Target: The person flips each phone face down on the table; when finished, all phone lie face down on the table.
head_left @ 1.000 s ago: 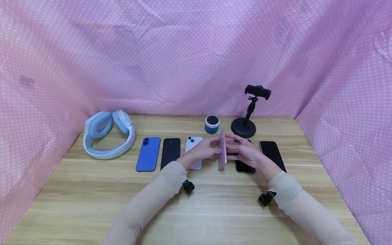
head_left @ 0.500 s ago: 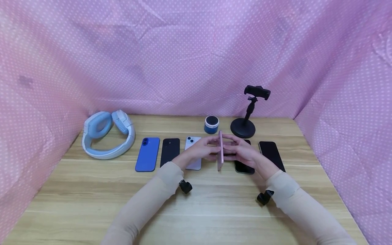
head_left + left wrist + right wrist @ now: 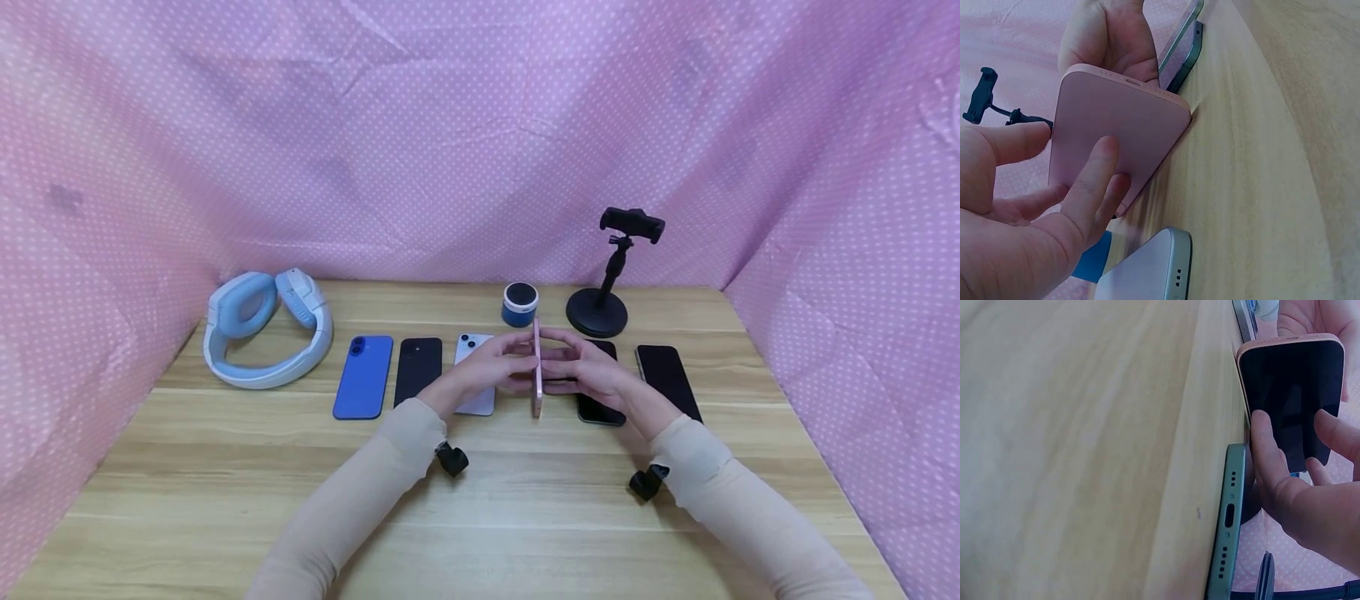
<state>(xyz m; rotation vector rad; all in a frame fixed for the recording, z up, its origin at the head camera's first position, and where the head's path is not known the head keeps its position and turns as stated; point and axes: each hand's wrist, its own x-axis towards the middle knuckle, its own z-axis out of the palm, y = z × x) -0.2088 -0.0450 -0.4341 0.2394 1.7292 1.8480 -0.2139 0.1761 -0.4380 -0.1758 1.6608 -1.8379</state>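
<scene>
A pink phone (image 3: 537,387) stands on its long edge over the table, between my two hands. My left hand (image 3: 489,367) touches its plain pink back (image 3: 1085,103) with extended fingertips, as the left wrist view shows. From the other side, fingertips of my right hand (image 3: 600,377) meet the dark screen (image 3: 1291,372). The end with the charging port faces me. Under the left hand lies a white phone (image 3: 476,403), camera side up. A black-screened phone (image 3: 598,412) lies partly beneath the right hand.
To the left lie a black phone (image 3: 418,367) and a blue phone (image 3: 363,379), with light-blue headphones (image 3: 270,375) beyond. A small blue speaker (image 3: 519,307) and a black phone stand (image 3: 597,312) are behind. Another dark-screened phone (image 3: 670,375) sits at right.
The pink phone has turned from slightly angled to edge-on and shifted a little left. Both hands have moved slightly left with it.
</scene>
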